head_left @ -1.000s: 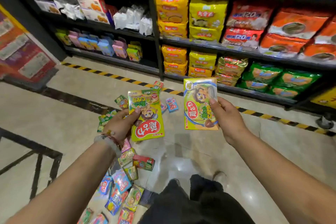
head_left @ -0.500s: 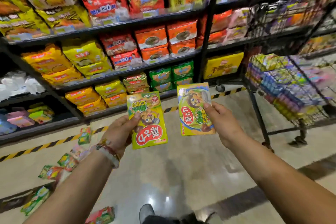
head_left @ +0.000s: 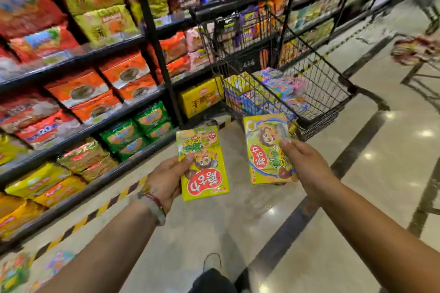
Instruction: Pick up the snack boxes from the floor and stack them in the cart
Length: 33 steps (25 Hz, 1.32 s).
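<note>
Head view: my left hand (head_left: 166, 179) grips a yellow-green snack box (head_left: 202, 163), thumb curled over its front face, fingers behind it. The red label on it reads upside down to me. My right hand (head_left: 301, 163) grips a second yellow-green box (head_left: 266, 150), thumb pressed on its upper right edge, fingers wrapped behind. Both boxes are held upright, faces toward me, apart from each other, in the air above the floor (head_left: 250, 216). A beaded bracelet (head_left: 154, 204) sits on my left wrist.

The black wire cart (head_left: 316, 83) stands just beyond the right-hand box, tilted in frame by the wide lens. Inside it, a pile of small coloured snack boxes (head_left: 269, 93) fills the lower part; I can't tell how neatly they're stacked. Left of the cart, dark shelving (head_left: 152, 38) carries orange, green and yellow snack bags. A yellow-black hazard stripe (head_left: 100, 209) runs along the shelf base. A few blurred packets (head_left: 54, 264) lie on the floor at the lower left. My shoe (head_left: 212, 260) shows at the bottom centre.
</note>
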Each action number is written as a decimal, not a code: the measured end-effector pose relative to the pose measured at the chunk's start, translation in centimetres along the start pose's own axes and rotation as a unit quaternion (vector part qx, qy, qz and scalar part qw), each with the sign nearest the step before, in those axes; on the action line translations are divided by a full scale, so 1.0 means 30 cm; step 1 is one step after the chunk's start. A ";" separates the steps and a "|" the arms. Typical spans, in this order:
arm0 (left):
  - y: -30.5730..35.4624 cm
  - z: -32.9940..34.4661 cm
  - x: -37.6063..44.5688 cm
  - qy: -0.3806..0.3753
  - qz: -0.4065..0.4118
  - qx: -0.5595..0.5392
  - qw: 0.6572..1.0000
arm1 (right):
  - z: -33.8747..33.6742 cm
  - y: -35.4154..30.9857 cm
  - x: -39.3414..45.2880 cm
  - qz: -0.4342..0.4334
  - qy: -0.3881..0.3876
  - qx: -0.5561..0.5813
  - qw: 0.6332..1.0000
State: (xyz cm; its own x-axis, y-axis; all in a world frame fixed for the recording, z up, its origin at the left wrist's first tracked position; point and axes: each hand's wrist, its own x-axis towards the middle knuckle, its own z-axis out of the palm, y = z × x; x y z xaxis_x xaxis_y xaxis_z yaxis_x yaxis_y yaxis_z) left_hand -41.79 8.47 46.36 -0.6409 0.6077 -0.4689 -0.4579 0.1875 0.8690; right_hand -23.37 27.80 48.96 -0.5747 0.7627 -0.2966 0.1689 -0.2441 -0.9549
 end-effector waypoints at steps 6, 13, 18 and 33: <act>0.056 0.155 0.212 -0.046 -0.022 0.015 0.999 | -0.167 -0.052 0.154 0.001 0.069 -0.010 0.998; 0.194 0.363 0.488 -0.104 -0.038 0.026 0.993 | -0.267 -0.140 0.331 0.005 0.107 0.015 0.994; 0.254 0.584 0.634 -0.148 -0.035 0.067 0.986 | -0.405 -0.122 0.409 0.002 0.156 0.070 0.985; 0.158 1.390 0.849 -0.089 -0.051 0.031 0.994 | -1.182 -0.259 0.832 -0.009 0.116 -0.025 0.993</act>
State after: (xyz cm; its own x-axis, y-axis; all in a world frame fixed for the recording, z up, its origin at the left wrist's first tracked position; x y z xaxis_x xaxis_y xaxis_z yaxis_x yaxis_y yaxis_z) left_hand -34.59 57.03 45.12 -0.4721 0.7086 -0.5244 -0.4731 0.2983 0.8290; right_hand -10.64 69.96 48.58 -0.3795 0.8854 -0.2683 0.2038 -0.2028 -0.9578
